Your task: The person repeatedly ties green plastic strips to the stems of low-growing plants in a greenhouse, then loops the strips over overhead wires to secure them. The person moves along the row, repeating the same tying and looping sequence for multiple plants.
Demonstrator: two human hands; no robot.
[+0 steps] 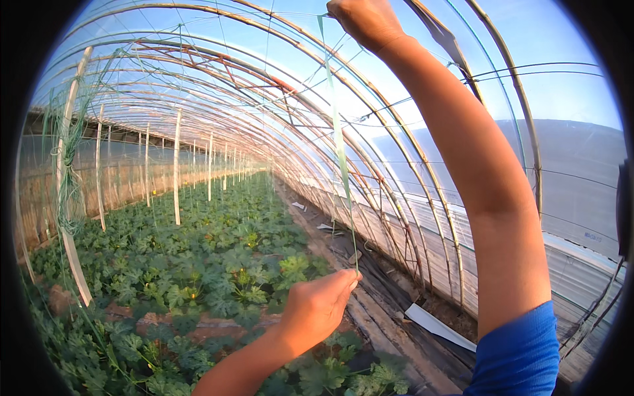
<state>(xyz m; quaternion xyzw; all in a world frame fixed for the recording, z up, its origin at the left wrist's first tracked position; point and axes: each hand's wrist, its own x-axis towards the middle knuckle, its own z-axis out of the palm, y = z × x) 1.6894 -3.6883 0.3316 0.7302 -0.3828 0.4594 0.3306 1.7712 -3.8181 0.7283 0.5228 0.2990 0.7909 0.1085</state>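
A pale green strip of plastic twine (337, 123) hangs between my two hands, flat and wide above and narrowing to a thin strand below. My right hand (366, 22) is raised at the top edge of the view, its fingers closed on the upper end of the twine. Lower down, my left hand (319, 307) pinches the thin lower part between thumb and finger, above the leafy plants. Thin wires (292, 14) run close to my right hand; whether the twine touches them I cannot tell.
Leafy squash-like plants (218, 277) fill the ground at left. Wooden posts (177, 168) rise among them, and a bundle of green twine (70, 198) hangs on the nearest. Curved bamboo hoops (421, 163) arch overhead and down the right side. A dirt path (381, 326) runs alongside, with a white strip (438, 326) on it.
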